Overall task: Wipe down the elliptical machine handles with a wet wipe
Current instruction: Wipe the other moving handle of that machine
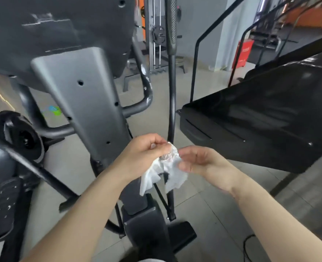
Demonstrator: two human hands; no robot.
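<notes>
The wet wipe point(165, 174) hangs crumpled between both hands in front of the elliptical's grey column point(84, 103). The left hand point(145, 152) and right hand point(199, 161) each pinch its top edge. It looks light, limp and damp; it is best spread flat, then wrapped around the black handle bar point(172, 91).

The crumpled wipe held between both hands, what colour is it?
White, slightly translucent at the top; the crumpled wet wipe shows best in the head view.

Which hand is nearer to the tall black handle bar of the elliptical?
Left. The left hand is just beside the handle bar, at its left. The right hand is lower, at its right. Both hold the wet wipe.
</notes>
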